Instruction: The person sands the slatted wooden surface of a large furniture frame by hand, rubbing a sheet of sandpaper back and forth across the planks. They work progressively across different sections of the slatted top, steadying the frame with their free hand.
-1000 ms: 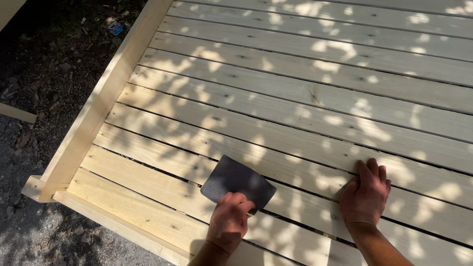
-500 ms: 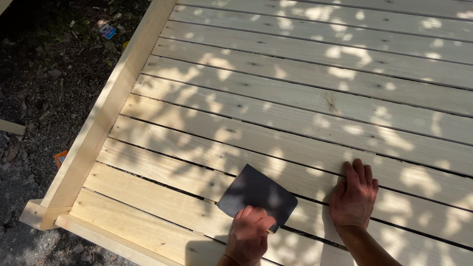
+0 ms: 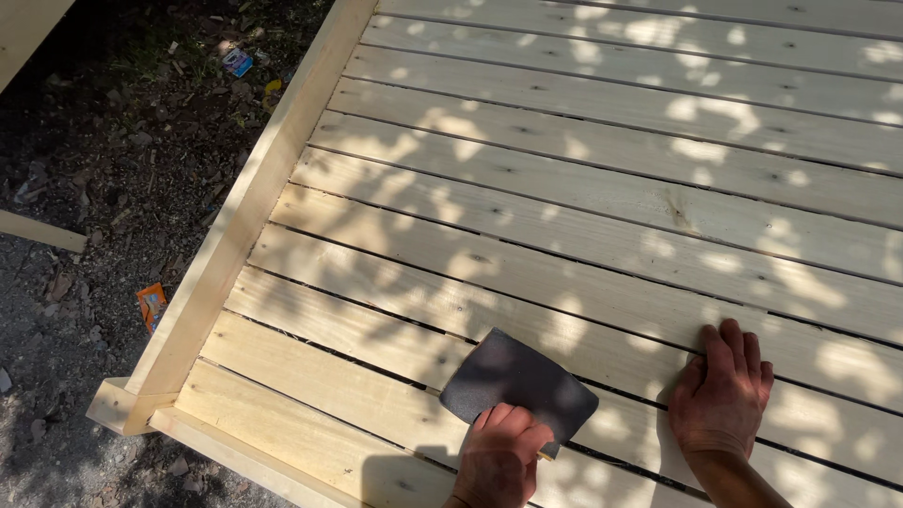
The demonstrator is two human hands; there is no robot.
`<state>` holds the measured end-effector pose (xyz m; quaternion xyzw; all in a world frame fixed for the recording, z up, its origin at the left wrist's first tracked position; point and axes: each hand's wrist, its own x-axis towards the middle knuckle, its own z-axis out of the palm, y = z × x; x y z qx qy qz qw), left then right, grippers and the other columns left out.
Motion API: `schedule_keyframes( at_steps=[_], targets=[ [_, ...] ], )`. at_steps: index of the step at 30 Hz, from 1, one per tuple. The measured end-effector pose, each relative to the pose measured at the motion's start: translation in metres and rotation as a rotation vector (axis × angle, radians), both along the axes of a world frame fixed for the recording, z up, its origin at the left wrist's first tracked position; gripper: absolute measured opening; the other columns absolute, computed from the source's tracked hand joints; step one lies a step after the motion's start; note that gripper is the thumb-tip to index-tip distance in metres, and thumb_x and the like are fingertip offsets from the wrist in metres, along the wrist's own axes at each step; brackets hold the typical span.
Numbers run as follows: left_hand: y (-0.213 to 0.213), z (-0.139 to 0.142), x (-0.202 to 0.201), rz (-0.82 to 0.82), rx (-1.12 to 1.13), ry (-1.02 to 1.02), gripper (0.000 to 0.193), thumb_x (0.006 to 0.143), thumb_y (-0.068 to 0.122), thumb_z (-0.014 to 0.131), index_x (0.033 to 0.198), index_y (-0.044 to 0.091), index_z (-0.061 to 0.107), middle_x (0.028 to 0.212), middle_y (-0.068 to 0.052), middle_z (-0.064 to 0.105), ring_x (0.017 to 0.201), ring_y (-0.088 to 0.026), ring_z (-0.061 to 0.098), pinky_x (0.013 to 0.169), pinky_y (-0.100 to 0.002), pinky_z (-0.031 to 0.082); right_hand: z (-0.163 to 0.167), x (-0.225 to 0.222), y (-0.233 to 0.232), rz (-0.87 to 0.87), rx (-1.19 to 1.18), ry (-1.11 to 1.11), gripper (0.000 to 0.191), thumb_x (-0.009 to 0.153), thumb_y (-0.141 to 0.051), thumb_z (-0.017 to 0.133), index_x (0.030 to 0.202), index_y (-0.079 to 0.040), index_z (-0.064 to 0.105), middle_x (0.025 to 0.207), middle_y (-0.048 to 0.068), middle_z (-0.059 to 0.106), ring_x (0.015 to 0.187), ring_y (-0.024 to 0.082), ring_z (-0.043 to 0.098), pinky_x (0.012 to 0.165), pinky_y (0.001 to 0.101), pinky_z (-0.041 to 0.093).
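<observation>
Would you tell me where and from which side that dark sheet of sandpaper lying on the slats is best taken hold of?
Probably by its near edge, coming from the person's side. The sandpaper sheet lies flat on the wooden slats, so only an edge offers a grip. The left hand already covers that near edge; the far corner lies free but flat. The right hand rests flat on the slats beside it.

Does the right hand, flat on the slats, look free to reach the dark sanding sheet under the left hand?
Probably yes: the right hand rests on bare slats beside the sanding sheet, nothing between them; only the left hand covers its near edge.
</observation>
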<state>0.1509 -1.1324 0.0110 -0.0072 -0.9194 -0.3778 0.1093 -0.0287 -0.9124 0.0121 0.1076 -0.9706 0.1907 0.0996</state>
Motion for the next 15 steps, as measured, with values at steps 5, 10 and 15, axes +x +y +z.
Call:
schedule_keyframes(
  at_steps=[5, 10, 15],
  targets=[
    [-0.126, 0.011, 0.026, 0.232, -0.100, -0.054, 0.033, 0.072, -0.006, 0.058, 0.097, 0.010, 0.073, 0.098, -0.008, 0.066, 0.101, -0.031, 0.061, 0.088, -0.042, 0.052, -0.005, -0.002, 0.002, 0.022, 0.038, 0.077, 0.040, 0.088, -0.004, 0.057, 0.127, -0.002, 0.061, 0.145, 0.012, 0.056, 0.138, 0.032, 0.050, 0.115, 0.0504, 0.036],
    [-0.222, 0.013, 0.036, 0.486, -0.230, -0.147, 0.029, 0.073, -0.006, 0.062, 0.094, 0.011, 0.074, 0.101, -0.006, 0.067, 0.102, -0.030, 0.061, 0.085, -0.041, 0.053, -0.004, -0.001, 0.000, -0.011, 0.004, 0.022, 0.038, 0.087, -0.004, 0.056, 0.125, -0.004, 0.061, 0.144, 0.011, 0.056, 0.135, 0.030, 0.050, 0.115, 0.0498, 0.036],
    [-0.105, 0.019, 0.011, 0.297, -0.115, 0.034, 0.033, 0.066, -0.009, 0.059, 0.090, 0.009, 0.073, 0.095, -0.010, 0.064, 0.095, -0.037, 0.058, 0.086, -0.047, 0.049, 0.001, 0.000, -0.003, -0.025, 0.022, -0.005, 0.037, 0.089, -0.004, 0.056, 0.126, -0.003, 0.059, 0.145, 0.011, 0.055, 0.135, 0.030, 0.049, 0.115, 0.0499, 0.035]
  ],
)
